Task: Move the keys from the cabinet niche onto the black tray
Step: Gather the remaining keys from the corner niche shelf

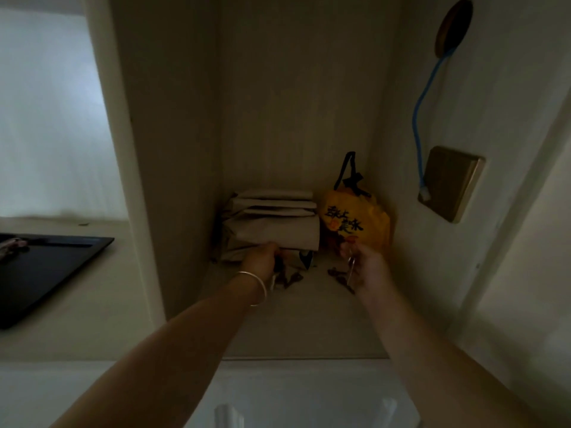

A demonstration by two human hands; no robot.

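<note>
Both my hands reach into the dim cabinet niche [296, 319]. My left hand [261, 257], with a thin bangle on its wrist, is closed around a dark bunch of keys [285, 278] that trails onto the niche floor. My right hand [366, 267] pinches a metal key [350, 270] that hangs down from its fingers. A few more dark keys [338, 278] lie on the floor just beside that hand. The black tray [46, 273] sits on the counter outside the niche, far left, apart from both hands.
Folded brown paper bags [272, 220] and a yellow printed bag [355, 223] fill the back of the niche. A small pinkish object [10, 245] rests on the tray's far corner. A brass wall plate [449, 183] with a blue cable [423, 109] hangs on the right wall.
</note>
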